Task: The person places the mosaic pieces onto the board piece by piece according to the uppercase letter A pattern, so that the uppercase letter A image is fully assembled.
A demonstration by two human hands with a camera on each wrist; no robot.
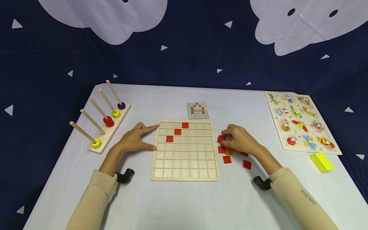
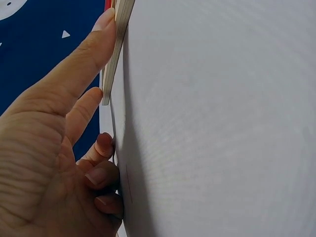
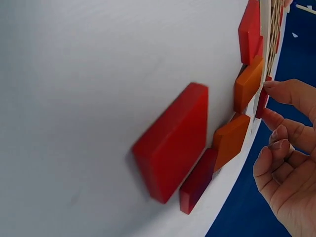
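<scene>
A wooden grid board (image 1: 185, 178) lies on the table, with red square tiles (image 1: 177, 131) in three of its cells, forming a diagonal. My left hand (image 1: 133, 139) touches the board's left edge with thumb and index finger spread; in the left wrist view its other fingers (image 2: 101, 176) are curled. To the right of the board, my right hand (image 1: 240, 138) pinches a red tile (image 3: 263, 101) between thumb and index finger. Beneath and around that hand lie several loose red tiles (image 1: 227, 159) and orange tiles (image 3: 231, 140), some partly hidden by it.
A small pattern card (image 1: 189, 115) lies behind the board. On the left stands a wooden peg stand (image 1: 107, 135) with coloured rings. An insect puzzle board (image 1: 293, 123) and a yellow block (image 1: 322, 162) are on the right. A dark patterned cloth (image 1: 189, 60) hangs behind the table.
</scene>
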